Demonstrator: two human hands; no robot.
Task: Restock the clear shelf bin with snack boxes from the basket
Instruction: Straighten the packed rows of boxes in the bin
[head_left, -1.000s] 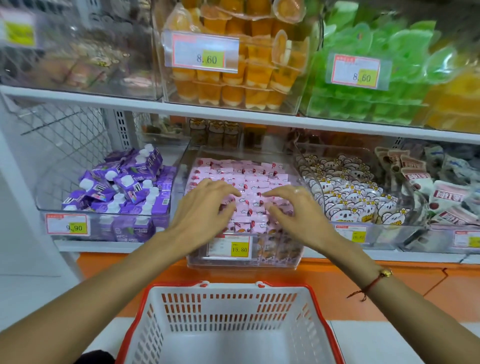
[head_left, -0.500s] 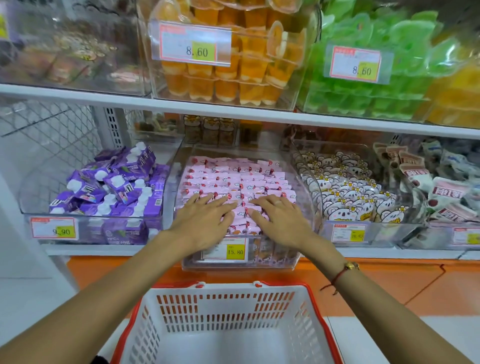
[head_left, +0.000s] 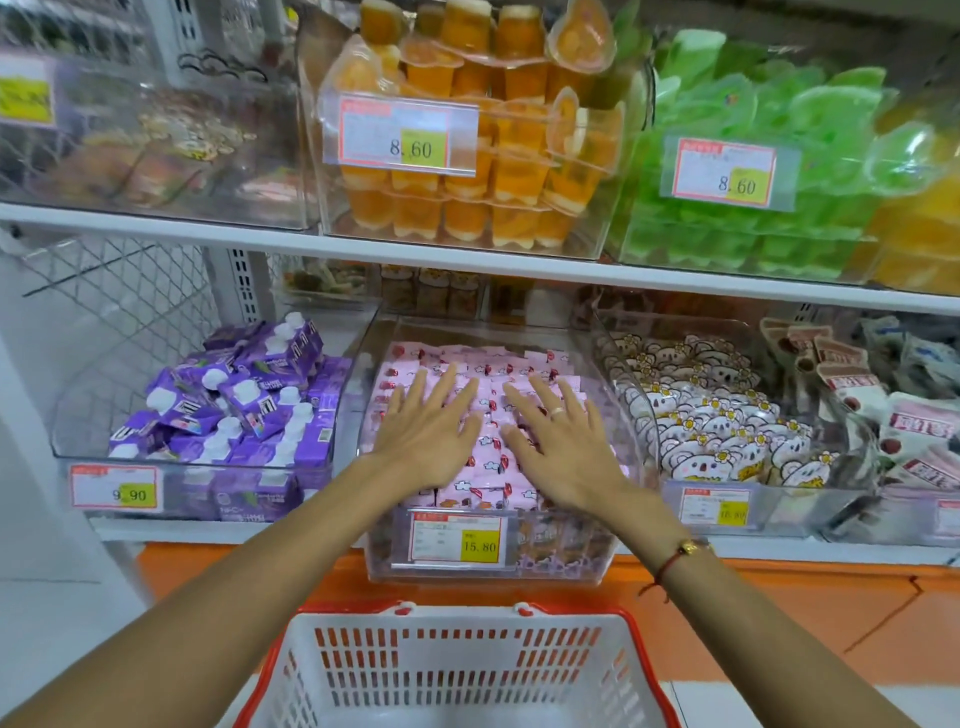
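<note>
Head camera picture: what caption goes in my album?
Both hands press flat on pink snack boxes in the clear bin.

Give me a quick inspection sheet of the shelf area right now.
Surface: white lower shelf, bins side by side.
Job's things: clear shelf bin full of pink snack boxes; red-and-white plastic basket, visible part holds nothing.
Clutter: purple drink cartons, koala-print packs.
Grippers: left hand and right hand lie flat, fingers spread, on the boxes.
Cables: nothing seen.
Surroundings: orange jelly cups, green jelly cups above.
</note>
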